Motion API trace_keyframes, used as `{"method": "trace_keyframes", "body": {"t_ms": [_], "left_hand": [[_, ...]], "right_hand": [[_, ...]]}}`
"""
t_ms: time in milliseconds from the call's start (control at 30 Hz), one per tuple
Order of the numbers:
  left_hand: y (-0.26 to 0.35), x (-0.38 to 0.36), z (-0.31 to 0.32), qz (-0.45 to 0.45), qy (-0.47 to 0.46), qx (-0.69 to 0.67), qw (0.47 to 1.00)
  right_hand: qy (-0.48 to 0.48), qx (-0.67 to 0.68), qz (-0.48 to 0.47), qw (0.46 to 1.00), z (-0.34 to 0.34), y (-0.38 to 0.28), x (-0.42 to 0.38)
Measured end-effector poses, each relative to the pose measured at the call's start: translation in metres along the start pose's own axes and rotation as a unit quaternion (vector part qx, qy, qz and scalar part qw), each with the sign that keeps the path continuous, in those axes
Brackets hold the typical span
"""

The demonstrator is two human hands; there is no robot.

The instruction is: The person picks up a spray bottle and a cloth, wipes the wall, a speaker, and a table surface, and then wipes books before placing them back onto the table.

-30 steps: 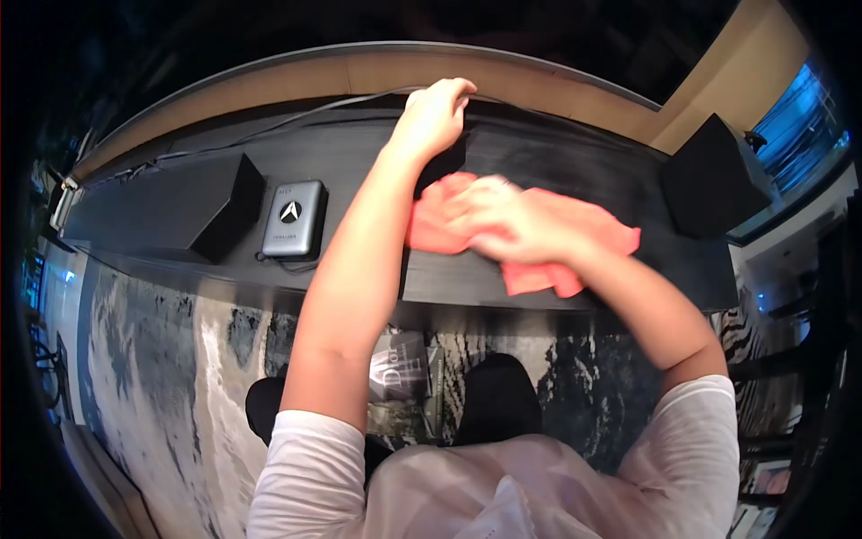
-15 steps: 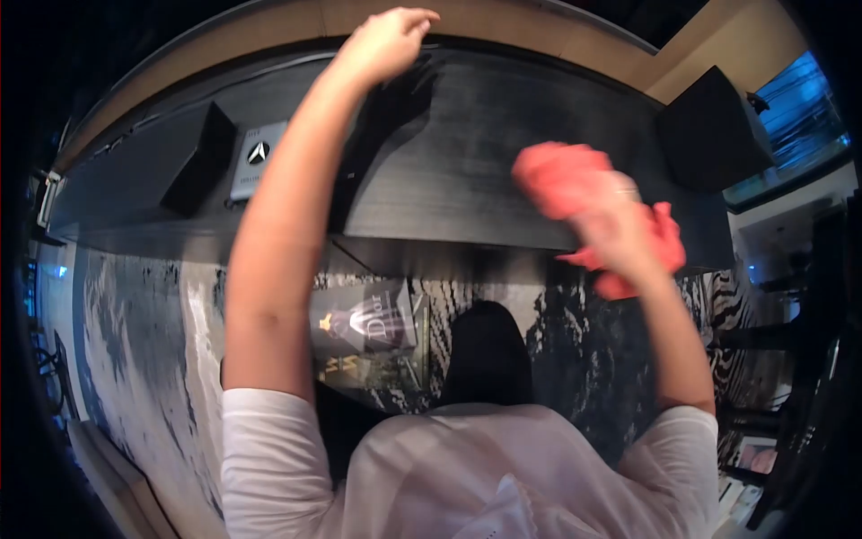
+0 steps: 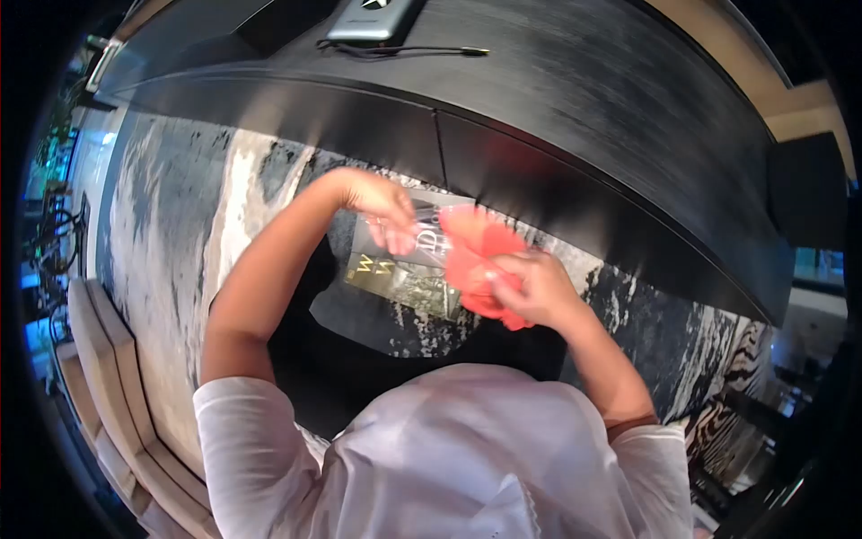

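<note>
My right hand (image 3: 537, 286) grips a crumpled coral-red cloth (image 3: 485, 251), which hangs in front of the magazines on the floor. To its left, my left hand (image 3: 382, 211) is empty, its fingers bent downward and apart, slightly blurred. Those fingers overlap the grey magazine with large white letters (image 3: 429, 241) in this view. Below it lies a second magazine (image 3: 386, 283) with yellow letters, partly covered. The cloth hides the right-hand ends of both.
A long black cabinet (image 3: 575, 99) runs across the top. On it are a grey box-shaped device (image 3: 366, 25), a black cable (image 3: 409, 52) and a dark speaker-like box (image 3: 806, 180) at right. A patterned rug (image 3: 180, 180) covers the floor; a beige sofa (image 3: 108, 359) stands at left.
The view has swung down and left. My right hand has carried the red cloth from the cabinet top down over the magazines. My left hand has also come down from the cabinet's back edge.
</note>
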State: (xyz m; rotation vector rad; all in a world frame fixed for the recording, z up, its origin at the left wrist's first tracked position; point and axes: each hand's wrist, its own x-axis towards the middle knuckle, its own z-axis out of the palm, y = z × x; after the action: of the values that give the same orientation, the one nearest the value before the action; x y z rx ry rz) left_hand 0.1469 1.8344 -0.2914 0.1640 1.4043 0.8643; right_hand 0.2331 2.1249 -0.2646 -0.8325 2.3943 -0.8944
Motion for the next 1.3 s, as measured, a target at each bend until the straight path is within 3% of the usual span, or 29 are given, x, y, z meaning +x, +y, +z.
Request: {"method": "trace_keyframes", "body": {"t_ms": [33,67,100,167,200,233,300,333,367,400,467,500,567,600,633,667,700,733,767,800,833,867,933,1033,1167,1200,1300], "left_hand": [[-0.052,0.018,-0.012,-0.055,0.036,-0.027,0.997],[-0.102,0.034,-0.023,-0.073,0.171,-0.015,0.982],[-0.151,0.052,-0.032,-0.093,0.302,-0.001,0.949],[-0.247,0.104,-0.043,-0.126,0.606,-0.029,0.785],[-0.263,0.121,-0.037,-0.092,0.618,-0.163,0.763],[-0.255,0.126,-0.021,-0.067,0.559,-0.274,0.780],[-0.292,0.179,-0.010,-0.086,0.579,-0.230,0.778],[-0.276,0.180,0.005,-0.107,0.615,-0.200,0.755],[-0.256,0.178,0.016,-0.128,0.649,-0.169,0.731],[-0.260,0.188,0.020,-0.111,0.632,-0.175,0.747],[-0.255,0.195,0.027,-0.117,0.650,-0.160,0.734],[-0.272,0.201,0.025,-0.105,0.656,-0.152,0.732],[-0.315,0.191,0.036,0.075,0.522,-0.355,0.772],[-0.274,0.143,0.046,-0.014,0.421,-0.431,0.798],[-0.280,0.136,0.051,-0.031,0.405,-0.434,0.804],[-0.293,0.130,0.060,-0.049,0.385,-0.439,0.811],[-0.306,0.128,0.064,-0.066,0.361,-0.444,0.818],[-0.338,0.144,0.060,-0.085,0.479,-0.394,0.779],[-0.362,0.161,0.058,-0.104,0.589,-0.337,0.727],[-0.315,0.145,0.061,-0.227,0.669,-0.141,0.693],[-0.304,0.152,0.060,-0.231,0.635,-0.138,0.724],[-0.295,0.157,0.058,-0.236,0.599,-0.134,0.753],[-0.279,0.161,0.053,-0.263,0.563,-0.107,0.776],[-0.303,0.159,0.034,-0.247,0.484,-0.252,0.801],[-0.341,0.175,0.029,-0.183,0.498,-0.290,0.797],[-0.340,0.175,0.032,-0.138,0.520,-0.324,0.778],[-0.320,0.141,0.039,0.026,0.384,-0.432,0.815]], "right_hand": [[-0.049,0.073,0.069,0.994,0.014,0.026,-0.003],[-0.098,0.144,0.139,0.975,0.031,0.052,-0.004],[-0.057,0.259,0.168,0.950,0.054,0.075,-0.005],[0.030,0.473,0.222,0.852,0.098,0.111,-0.001],[0.067,0.401,0.208,0.890,0.115,0.123,0.011],[0.104,0.325,0.192,0.920,0.129,0.133,0.025],[0.155,0.115,0.199,0.961,0.144,0.133,0.060],[0.169,-0.016,0.221,0.960,0.157,0.121,0.084],[0.224,-0.056,0.179,0.956,0.197,0.123,0.103],[0.248,-0.104,0.147,0.952,0.231,0.114,0.119],[0.240,-0.183,0.085,0.949,0.288,0.074,0.144],[0.200,-0.185,0.051,0.961,0.305,0.055,0.149],[0.044,-0.068,0.024,0.996,0.293,0.052,0.151],[-0.050,0.025,0.039,0.998,0.276,0.057,0.152],[-0.138,0.118,0.044,0.982,0.259,0.072,0.155],[-0.037,0.175,-0.047,0.983,0.242,0.095,0.147],[0.054,0.181,-0.036,0.981,0.224,0.113,0.134],[0.027,0.231,0.160,0.959,0.196,0.118,0.124],[0.124,0.068,0.207,0.968,0.192,0.131,0.115],[0.144,-0.019,0.225,0.963,0.203,0.150,0.104],[0.161,-0.104,0.247,0.950,0.215,0.171,0.092],[0.104,-0.111,0.245,0.958,0.242,0.202,0.080],[-0.120,0.008,0.371,0.921,0.201,0.165,0.087],[-0.133,-0.034,0.328,0.935,0.214,0.164,0.087],[-0.143,-0.005,0.332,0.932,0.211,0.171,0.085],[-0.128,0.018,0.326,0.936,0.210,0.176,0.082],[-0.138,0.079,0.334,0.929,0.196,0.173,0.082]]}}
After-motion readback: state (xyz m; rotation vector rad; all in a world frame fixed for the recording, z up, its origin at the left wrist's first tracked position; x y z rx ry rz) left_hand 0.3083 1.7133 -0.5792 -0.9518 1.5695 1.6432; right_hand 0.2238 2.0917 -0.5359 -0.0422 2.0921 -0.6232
